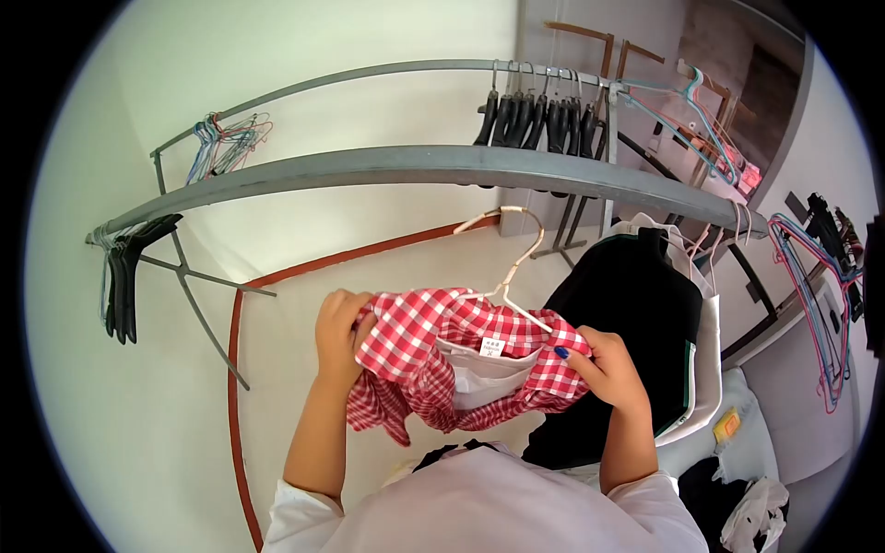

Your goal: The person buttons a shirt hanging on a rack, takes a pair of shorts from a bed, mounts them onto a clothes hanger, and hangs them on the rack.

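- Several black hangers (124,286) hang at the left end of the near rail (461,164).
- Left hand (339,332): closed on the left shoulder edge of the red-and-white checked shirt (419,364). The cloth lies to the right of this grip. Fingers are curled at the fabric edge; the forearm extends forward from the near side.
- Checked shirt position: spread between both hands, below the near rail, neck opening exposed. A white label (492,347) is visible inside the collar.
- White hanger (505,284): seated partly inside the neck opening. Its hook stands above the collar, clear of both hands.
- Right hand (607,369): closed on the right shoulder edge of the shirt, which lies to the left of this grip. The thumb, with a blue nail, presses on the upper face; the forearm extends forward, elbow nearer the body.
- Black garment (627,323): hangs to the right, beside the right hand.
- Coloured hangers (820,323): far right.
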A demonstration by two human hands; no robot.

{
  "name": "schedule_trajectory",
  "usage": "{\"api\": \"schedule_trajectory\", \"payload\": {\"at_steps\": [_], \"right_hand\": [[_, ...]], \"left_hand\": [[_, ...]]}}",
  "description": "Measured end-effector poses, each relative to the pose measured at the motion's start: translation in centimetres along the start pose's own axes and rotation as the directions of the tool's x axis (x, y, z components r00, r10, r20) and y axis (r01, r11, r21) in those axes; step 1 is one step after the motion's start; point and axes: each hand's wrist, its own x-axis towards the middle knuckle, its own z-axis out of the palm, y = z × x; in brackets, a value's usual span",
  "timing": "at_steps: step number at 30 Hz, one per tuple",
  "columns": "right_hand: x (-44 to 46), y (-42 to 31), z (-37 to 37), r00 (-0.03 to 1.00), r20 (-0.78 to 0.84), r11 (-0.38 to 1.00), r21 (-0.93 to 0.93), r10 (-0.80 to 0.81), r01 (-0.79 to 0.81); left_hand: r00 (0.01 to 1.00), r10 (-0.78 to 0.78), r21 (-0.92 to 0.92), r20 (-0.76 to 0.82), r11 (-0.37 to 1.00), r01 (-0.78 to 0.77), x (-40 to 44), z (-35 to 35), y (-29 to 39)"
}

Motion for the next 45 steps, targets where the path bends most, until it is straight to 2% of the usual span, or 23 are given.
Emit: {"api": "schedule_trajectory", "payload": {"at_steps": [3, 5, 7, 9, 10, 11, 13, 15, 17, 19, 23, 25, 27, 29, 30, 31, 36, 38, 39, 41, 42, 43, 45], "right_hand": [[-0.9, -0.7, 0.0, 0.975, -0.217, 0.997, 0.077, 0.040, -0.024], [-2.0, -1.2, -1.0, 0.938, -0.335, 0.996, 0.009, 0.090, -0.092], [-3.3, -1.4, -2.0, 0.880, -0.472, 0.996, -0.037, 0.056, -0.083], [-4.0, -2.9, -2.9, 0.795, -0.602, 0.979, -0.099, 0.082, -0.176], [-4.4, -3.5, -3.5, 0.763, -0.644, 0.949, -0.207, 0.051, -0.238], [-4.6, -3.4, -3.7, 0.694, -0.719, 0.941, -0.204, 0.042, -0.269], [-5.0, -5.0, -4.1, 0.597, -0.800, 0.884, -0.232, 0.063, -0.405], [-5.1, -6.0, -4.3, 0.568, -0.823, 0.843, -0.289, 0.023, -0.453], [-5.2, -6.1, -4.0, 0.520, -0.854, 0.716, -0.365, -0.002, -0.596], [-5.0, -5.9, -3.3, 0.458, -0.889, 0.657, -0.340, 0.010, -0.673], [-3.6, -6.2, -3.2, 0.459, -0.888, 0.406, -0.420, -0.001, -0.811], [-2.9, -5.8, -2.5, 0.424, -0.906, 0.381, -0.398, -0.017, -0.835], [-2.9, -5.8, -1.3, 0.391, -0.919, 0.362, -0.348, 0.052, -0.865], [-3.0, -5.4, -0.6, 0.407, -0.910, 0.367, -0.354, 0.077, -0.860], [-3.1, -5.4, -0.4, 0.374, -0.921, 0.360, -0.314, 0.111, -0.879], [-2.9, -5.6, -0.2, 0.368, -0.927, 0.369, -0.318, 0.071, -0.873], [-2.1, -6.3, 0.5, 0.391, -0.915, 0.329, -0.342, 0.097, -0.880], [-2.2, -6.6, 1.1, 0.392, -0.903, 0.355, -0.314, 0.175, -0.881], [-2.3, -7.0, 1.4, 0.382, -0.907, 0.351, -0.304, 0.177, -0.885], [-2.5, -7.9, 1.9, 0.444, -0.851, 0.517, -0.256, 0.279, -0.816], [-2.7, -8.2, 2.3, 0.477, -0.814, 0.552, -0.243, 0.331, -0.798], [-2.2, -8.4, 3.0, 0.497, -0.812, 0.597, -0.241, 0.308, -0.765], [-1.2, -8.0, 4.1, 0.537, -0.800, 0.652, -0.259, 0.268, -0.713]], "left_hand": [[0.997, 0.076, -0.029, -0.017, 0.997, -0.076, 1.9, 1.1, 0.5], [0.973, 0.188, -0.055, -0.136, 0.979, -0.197, 3.1, 2.3, 2.1], [0.971, 0.187, -0.084, -0.150, 0.976, -0.201, 3.4, 3.5, 3.1], [0.899, 0.246, -0.138, -0.363, 0.940, -0.313, 4.2, 4.6, 3.8], [0.860, 0.279, -0.112, -0.428, 0.928, -0.357, 4.3, 5.3, 3.6], [0.855, 0.290, -0.141, -0.430, 0.914, -0.381, 4.6, 6.0, 3.7], [0.880, 0.337, -0.321, -0.336, 0.837, -0.443, 4.8, 7.5, 4.3], [0.903, 0.382, -0.434, -0.196, 0.792, -0.430, 5.9, 9.2, 4.7], [0.911, 0.403, -0.572, -0.091, 0.728, -0.379, 7.2, 10.8, 5.1], [0.891, 0.452, -0.673, 0.030, 0.669, -0.316, 8.2, 12.2, 5.6], [0.844, 0.526, -0.817, 0.107, 0.531, -0.227, 9.5, 15.7, 7.5], [0.816, 0.563, -0.863, 0.133, 0.470, -0.184, 9.7, 17.5, 8.0], [0.784, 0.543, -0.879, 0.301, 0.477, 0.007, 9.4, 19.0, 7.7], [0.738, 0.583, -0.882, 0.340, 0.469, 0.036, 9.3, 20.3, 7.5], [0.742, 0.561, -0.879, 0.367, 0.469, 0.080, 8.9, 20.9, 7.8], [0.745, 0.539, -0.874, 0.393, 0.470, 0.121, 8.6, 21.5, 7.9], [0.714, 0.579, -0.894, 0.394, 0.421, 0.152, 7.9, 23.4, 8.3], [0.770, 0.517, -0.910, 0.374, 0.365, 0.196, 7.5, 23.5, 8.6], [0.763, 0.526, -0.910, 0.377, 0.365, 0.198, 7.3, 23.3, 8.6], [0.867, 0.408, -0.877, 0.287, 0.476, 0.067, 7.0, 22.7, 8.4], [0.915, 0.338, -0.915, 0.219, 0.397, 0.072, 6.5, 22.1, 8.6], [0.911, 0.345, -0.915, 0.224, 0.396, 0.076, 6.6, 21.7, 8.8], [0.841, 0.541, -0.921, 0.013, 0.334, -0.200, 7.4, 20.0, 9.8]]}}
